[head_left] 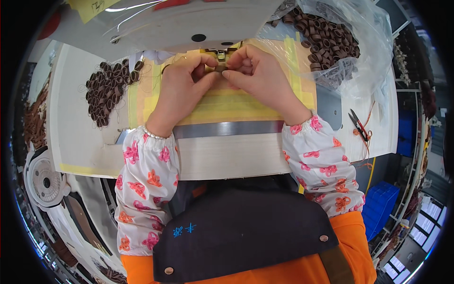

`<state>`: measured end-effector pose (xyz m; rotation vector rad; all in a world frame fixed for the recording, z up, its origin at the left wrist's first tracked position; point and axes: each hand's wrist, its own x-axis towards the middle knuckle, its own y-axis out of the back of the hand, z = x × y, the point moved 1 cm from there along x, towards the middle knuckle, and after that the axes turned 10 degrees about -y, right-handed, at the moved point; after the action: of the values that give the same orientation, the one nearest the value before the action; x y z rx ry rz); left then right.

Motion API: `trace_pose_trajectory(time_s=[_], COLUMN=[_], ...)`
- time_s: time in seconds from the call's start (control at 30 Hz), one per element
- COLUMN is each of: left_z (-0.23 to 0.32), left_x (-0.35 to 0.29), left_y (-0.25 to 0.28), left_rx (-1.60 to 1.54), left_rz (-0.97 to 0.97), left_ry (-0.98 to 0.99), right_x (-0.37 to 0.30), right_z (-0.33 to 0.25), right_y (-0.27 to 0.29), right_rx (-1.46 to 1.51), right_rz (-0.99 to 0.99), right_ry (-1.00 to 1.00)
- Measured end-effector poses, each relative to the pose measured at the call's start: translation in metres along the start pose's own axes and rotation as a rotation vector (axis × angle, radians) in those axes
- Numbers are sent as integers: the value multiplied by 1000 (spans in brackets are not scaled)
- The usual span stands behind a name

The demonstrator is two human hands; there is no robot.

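Both hands meet at the presser foot of a sewing machine. Between my fingertips is a small brown loop, partly covered by them. My left hand is closed in a pinch at the loop's left side. From the other side, my right hand pinches it with thumb and curled fingers. Yellow tape covers the machine bed under my hands. A pile of brown loops with loose threads lies left of my left hand.
At the right, a clear plastic bag holds many more brown loops. Thread snips with an orange cord lie near the table's right edge. A white fan stands at the left, and a blue crate sits below right.
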<state>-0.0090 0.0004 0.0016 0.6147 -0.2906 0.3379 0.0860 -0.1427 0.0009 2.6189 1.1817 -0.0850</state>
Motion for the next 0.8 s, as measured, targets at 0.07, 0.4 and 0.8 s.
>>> trace_pose_trajectory(time_s=[0.07,0.4,0.8], left_z=[-2,2,-6], left_x=[2,18,20], left_y=[-1,-8,-6], left_rx=[60,194,82], left_rz=[50,57,73], left_ry=[-8,215,266], right_x=[1,14,17], right_z=[-3,-1,-1], right_y=[0,-3,-3], right_rx=[-183,-374,-469], right_rz=[95,387,426], right_ry=[122,296,389])
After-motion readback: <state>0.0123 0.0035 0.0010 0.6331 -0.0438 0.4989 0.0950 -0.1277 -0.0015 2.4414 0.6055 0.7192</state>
